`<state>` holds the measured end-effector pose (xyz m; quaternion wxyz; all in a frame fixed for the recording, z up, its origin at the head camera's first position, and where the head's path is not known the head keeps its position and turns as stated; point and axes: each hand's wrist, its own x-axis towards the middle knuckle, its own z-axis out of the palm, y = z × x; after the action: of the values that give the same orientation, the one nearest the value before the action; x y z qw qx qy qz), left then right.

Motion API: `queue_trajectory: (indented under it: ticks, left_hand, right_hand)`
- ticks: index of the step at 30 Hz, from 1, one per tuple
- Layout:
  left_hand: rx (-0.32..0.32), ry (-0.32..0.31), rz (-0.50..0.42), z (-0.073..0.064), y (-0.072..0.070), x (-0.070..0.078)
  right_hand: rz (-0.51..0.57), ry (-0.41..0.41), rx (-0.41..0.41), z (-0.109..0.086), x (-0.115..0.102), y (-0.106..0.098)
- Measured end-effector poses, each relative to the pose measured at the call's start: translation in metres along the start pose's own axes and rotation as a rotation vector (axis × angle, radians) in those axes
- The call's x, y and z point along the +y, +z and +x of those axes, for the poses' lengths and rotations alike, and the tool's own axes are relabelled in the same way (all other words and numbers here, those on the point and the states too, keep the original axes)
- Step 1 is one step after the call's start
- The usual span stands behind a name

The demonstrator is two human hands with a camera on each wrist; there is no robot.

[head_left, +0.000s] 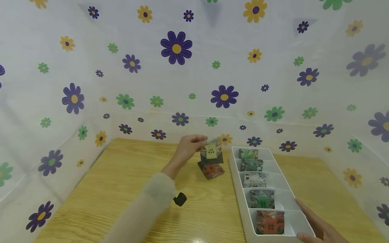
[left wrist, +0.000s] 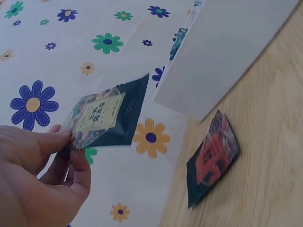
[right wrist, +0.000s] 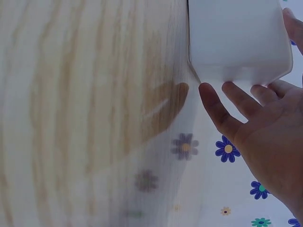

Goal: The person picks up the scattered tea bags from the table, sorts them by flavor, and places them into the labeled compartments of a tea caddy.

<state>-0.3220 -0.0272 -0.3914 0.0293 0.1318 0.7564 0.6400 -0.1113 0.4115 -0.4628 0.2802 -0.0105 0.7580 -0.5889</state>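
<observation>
My left hand pinches a tea packet with a pale yellow label by its edge, thumb on one face and fingers behind. The packet is raised above the table. Below it a red-labelled tea packet lies on the wood; in the left wrist view this red packet sits apart from the held one. My right hand is at the near right corner of a white compartment box. In the right wrist view its extended fingers touch the box side, with the thumb near the top rim.
Each box compartment holds tea packets, including a red one nearest me and a green-labelled one behind it. A small black piece shows beside my left sleeve. Flower-printed cloth encloses the wooden table at back and sides.
</observation>
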Motion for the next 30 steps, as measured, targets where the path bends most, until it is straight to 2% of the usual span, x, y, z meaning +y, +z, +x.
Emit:
queue_trajectory:
  ticks: [4,10,15,19,26,30]
  left_hand:
    - [0.039,0.007,-0.052,0.009,0.016,0.003]
    - [0.066,0.021,-0.048,0.023,0.038,0.007]
    - [0.071,0.033,-0.142,0.033,0.054,0.009]
    - [0.073,0.059,-0.206,0.037,0.067,0.007]
    - [0.090,0.060,-0.242,0.043,0.088,0.004]
    - [0.112,0.047,-0.255,0.047,0.098,0.001]
  right_hand:
    - [-0.013,-0.051,-0.027,-0.001,0.002,-0.002]
    - [-0.010,-0.111,-0.037,-0.002,0.005,-0.002]
    - [0.008,-0.151,-0.047,-0.003,0.005,-0.003]
    - [0.012,-0.148,-0.045,-0.003,0.005,-0.003]
    - [0.069,-0.141,-0.071,-0.004,0.005,-0.003]
    - [0.047,-0.098,-0.032,-0.003,0.004,-0.001]
